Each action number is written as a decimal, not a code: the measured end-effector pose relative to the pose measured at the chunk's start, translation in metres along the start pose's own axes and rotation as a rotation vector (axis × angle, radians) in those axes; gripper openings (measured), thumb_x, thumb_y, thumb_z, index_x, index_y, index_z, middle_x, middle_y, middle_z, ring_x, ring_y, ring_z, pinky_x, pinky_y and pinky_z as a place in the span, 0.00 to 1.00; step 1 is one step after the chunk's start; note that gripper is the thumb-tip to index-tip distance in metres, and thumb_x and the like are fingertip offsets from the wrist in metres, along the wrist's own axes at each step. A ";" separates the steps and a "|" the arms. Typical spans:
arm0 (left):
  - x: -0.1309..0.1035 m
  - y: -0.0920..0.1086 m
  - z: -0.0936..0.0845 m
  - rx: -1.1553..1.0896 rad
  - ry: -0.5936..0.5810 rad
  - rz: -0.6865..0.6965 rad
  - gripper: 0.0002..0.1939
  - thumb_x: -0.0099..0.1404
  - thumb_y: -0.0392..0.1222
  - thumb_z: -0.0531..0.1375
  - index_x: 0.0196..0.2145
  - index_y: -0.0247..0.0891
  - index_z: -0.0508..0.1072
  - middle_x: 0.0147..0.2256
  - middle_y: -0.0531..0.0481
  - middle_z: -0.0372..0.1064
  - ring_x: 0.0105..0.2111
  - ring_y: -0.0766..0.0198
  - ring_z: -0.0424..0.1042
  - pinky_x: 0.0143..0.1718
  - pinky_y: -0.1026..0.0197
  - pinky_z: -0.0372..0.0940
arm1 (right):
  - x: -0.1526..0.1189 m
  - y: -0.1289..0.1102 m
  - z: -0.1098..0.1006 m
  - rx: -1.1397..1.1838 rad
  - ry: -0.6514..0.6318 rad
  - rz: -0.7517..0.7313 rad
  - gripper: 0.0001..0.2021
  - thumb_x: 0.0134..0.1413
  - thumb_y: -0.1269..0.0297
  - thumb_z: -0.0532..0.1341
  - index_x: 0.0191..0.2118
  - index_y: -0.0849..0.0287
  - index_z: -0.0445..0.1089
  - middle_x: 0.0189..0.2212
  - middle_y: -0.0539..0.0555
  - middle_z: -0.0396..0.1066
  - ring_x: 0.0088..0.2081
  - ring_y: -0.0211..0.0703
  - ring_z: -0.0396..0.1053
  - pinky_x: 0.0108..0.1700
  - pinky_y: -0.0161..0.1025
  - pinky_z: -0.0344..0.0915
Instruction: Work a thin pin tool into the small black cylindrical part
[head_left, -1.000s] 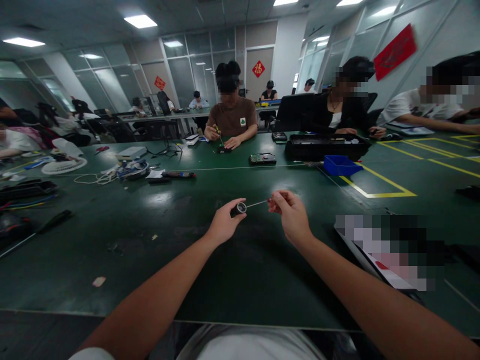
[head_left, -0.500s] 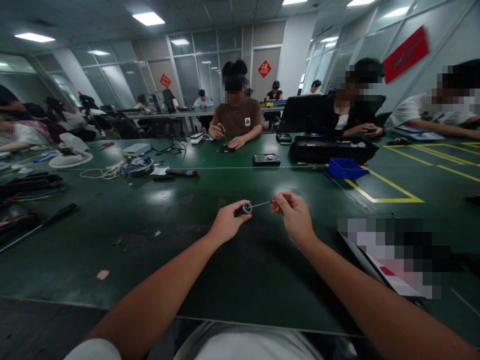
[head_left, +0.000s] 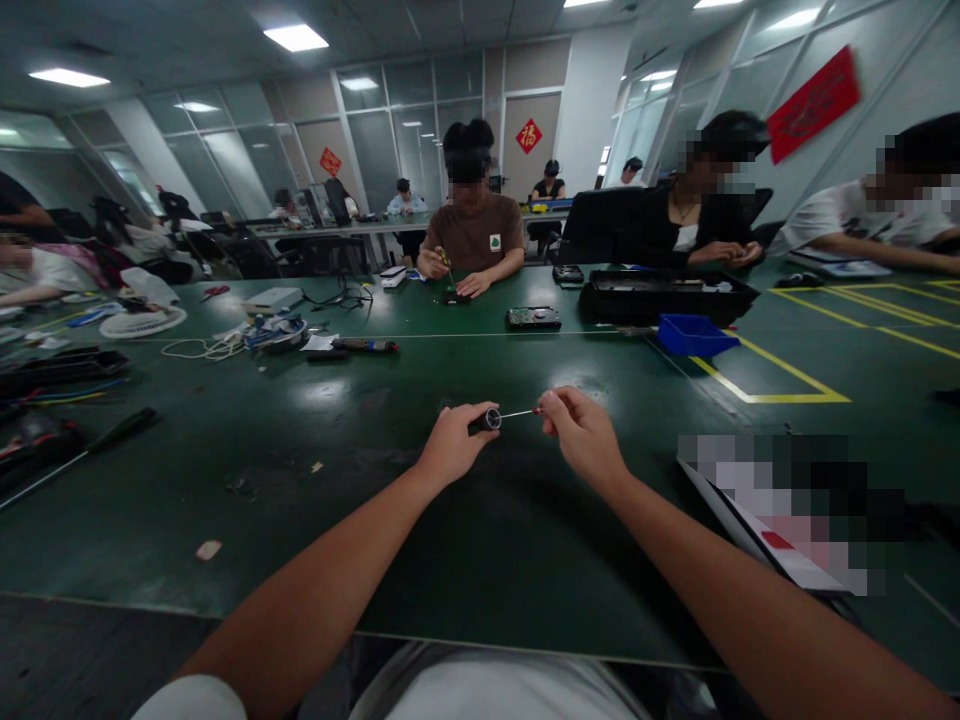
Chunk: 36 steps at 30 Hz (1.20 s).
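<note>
My left hand (head_left: 452, 440) is closed around a short black cylindrical part (head_left: 491, 419), whose round, light-rimmed end faces right. Pinched in the fingers of my right hand (head_left: 581, 428) is a thin screwdriver (head_left: 517, 413) with a bright metal shaft and a bit of red at its handle. The shaft points left, and its tip meets the round end of the cylinder; how deep it reaches inside I cannot tell. Both hands are held above the green table (head_left: 480, 560). Most of the screwdriver's handle is hidden by my right fingers.
Papers (head_left: 772, 530) lie at the right, partly blurred out. Farther back are a blue bin (head_left: 694, 336), a black tray (head_left: 667, 298), a hard drive (head_left: 533, 317) and a pen-like tool (head_left: 365, 345). A long screwdriver (head_left: 82, 455) lies at the left. A person (head_left: 474, 230) works opposite.
My right hand has turned slightly, and more of the red on the screwdriver shows. The shaft now lies a little flatter. My left hand has hardly moved.
</note>
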<state>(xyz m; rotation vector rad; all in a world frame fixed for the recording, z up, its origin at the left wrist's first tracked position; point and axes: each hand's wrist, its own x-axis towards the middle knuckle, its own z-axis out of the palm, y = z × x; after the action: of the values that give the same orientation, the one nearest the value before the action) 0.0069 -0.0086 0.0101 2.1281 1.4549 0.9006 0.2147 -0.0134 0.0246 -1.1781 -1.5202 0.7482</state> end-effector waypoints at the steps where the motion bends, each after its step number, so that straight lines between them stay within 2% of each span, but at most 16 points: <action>1: 0.000 -0.001 0.001 0.004 -0.003 0.007 0.20 0.63 0.38 0.65 0.54 0.45 0.74 0.49 0.48 0.75 0.50 0.53 0.72 0.61 0.42 0.55 | 0.000 0.000 0.000 -0.043 0.007 0.007 0.17 0.63 0.49 0.54 0.33 0.56 0.71 0.19 0.48 0.64 0.22 0.40 0.63 0.27 0.39 0.58; 3: 0.000 -0.003 0.002 0.011 -0.010 0.027 0.20 0.63 0.39 0.65 0.53 0.45 0.74 0.49 0.48 0.75 0.50 0.53 0.71 0.61 0.42 0.54 | 0.001 0.000 0.000 -0.089 0.033 0.012 0.19 0.64 0.48 0.52 0.33 0.57 0.71 0.18 0.48 0.63 0.21 0.40 0.61 0.26 0.39 0.56; 8: 0.000 -0.002 0.002 0.013 -0.008 0.034 0.20 0.64 0.39 0.64 0.54 0.45 0.73 0.49 0.48 0.76 0.50 0.54 0.71 0.62 0.42 0.54 | 0.000 0.002 0.001 0.023 0.014 -0.004 0.13 0.63 0.55 0.53 0.45 0.55 0.69 0.25 0.49 0.68 0.28 0.42 0.66 0.32 0.40 0.62; 12: 0.000 0.001 0.000 0.032 -0.007 0.035 0.20 0.63 0.39 0.65 0.53 0.44 0.74 0.48 0.48 0.76 0.49 0.54 0.72 0.60 0.43 0.55 | -0.001 0.001 0.001 -0.008 0.003 0.007 0.15 0.65 0.52 0.51 0.43 0.54 0.70 0.23 0.48 0.64 0.26 0.42 0.65 0.32 0.41 0.63; 15: 0.000 0.002 0.000 0.052 -0.001 0.029 0.20 0.63 0.39 0.65 0.53 0.45 0.74 0.48 0.48 0.76 0.49 0.54 0.72 0.60 0.42 0.55 | 0.001 0.003 0.004 0.075 0.063 0.031 0.14 0.61 0.53 0.56 0.46 0.54 0.67 0.27 0.49 0.69 0.28 0.42 0.67 0.34 0.42 0.66; 20: 0.001 0.000 0.000 -0.009 0.049 0.024 0.20 0.64 0.40 0.64 0.53 0.43 0.74 0.51 0.47 0.75 0.51 0.54 0.71 0.58 0.47 0.59 | 0.006 0.008 0.010 0.368 0.078 0.130 0.13 0.53 0.51 0.64 0.36 0.55 0.68 0.31 0.52 0.72 0.33 0.43 0.71 0.42 0.46 0.72; 23: 0.001 0.000 -0.001 -0.037 0.042 0.069 0.20 0.64 0.41 0.64 0.54 0.44 0.73 0.51 0.47 0.75 0.51 0.55 0.71 0.57 0.49 0.60 | 0.009 0.012 0.009 0.558 0.070 0.277 0.12 0.54 0.51 0.64 0.33 0.55 0.69 0.27 0.51 0.71 0.29 0.43 0.70 0.41 0.48 0.74; 26: 0.001 0.002 -0.004 0.016 0.027 0.098 0.19 0.64 0.43 0.64 0.54 0.47 0.73 0.50 0.49 0.75 0.50 0.55 0.71 0.61 0.45 0.55 | 0.012 0.017 0.005 0.627 -0.010 0.390 0.14 0.57 0.49 0.60 0.29 0.54 0.67 0.21 0.50 0.66 0.23 0.42 0.66 0.39 0.51 0.75; 29: 0.001 0.002 -0.005 0.054 0.025 0.086 0.20 0.64 0.43 0.64 0.54 0.47 0.73 0.50 0.49 0.75 0.51 0.54 0.70 0.62 0.42 0.51 | 0.012 0.018 0.004 0.591 0.034 0.326 0.14 0.57 0.48 0.60 0.31 0.53 0.66 0.22 0.51 0.66 0.24 0.42 0.66 0.38 0.50 0.76; 33: 0.002 0.000 -0.004 0.066 0.016 0.078 0.20 0.64 0.43 0.65 0.54 0.46 0.73 0.48 0.49 0.75 0.50 0.54 0.70 0.62 0.42 0.52 | 0.010 0.014 0.006 0.501 0.150 0.214 0.15 0.54 0.47 0.62 0.34 0.53 0.67 0.28 0.51 0.69 0.29 0.41 0.69 0.37 0.45 0.74; 36: 0.002 -0.001 -0.004 0.066 0.016 0.070 0.20 0.64 0.44 0.65 0.54 0.46 0.73 0.48 0.49 0.75 0.49 0.54 0.70 0.61 0.43 0.53 | 0.008 0.011 0.007 0.431 0.173 0.179 0.16 0.53 0.47 0.63 0.35 0.54 0.67 0.29 0.51 0.70 0.30 0.41 0.69 0.35 0.43 0.73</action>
<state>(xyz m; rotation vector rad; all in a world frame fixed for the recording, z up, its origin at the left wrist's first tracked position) 0.0044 -0.0065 0.0128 2.2375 1.4453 0.9081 0.2117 -0.0011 0.0158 -1.0270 -1.0517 1.0080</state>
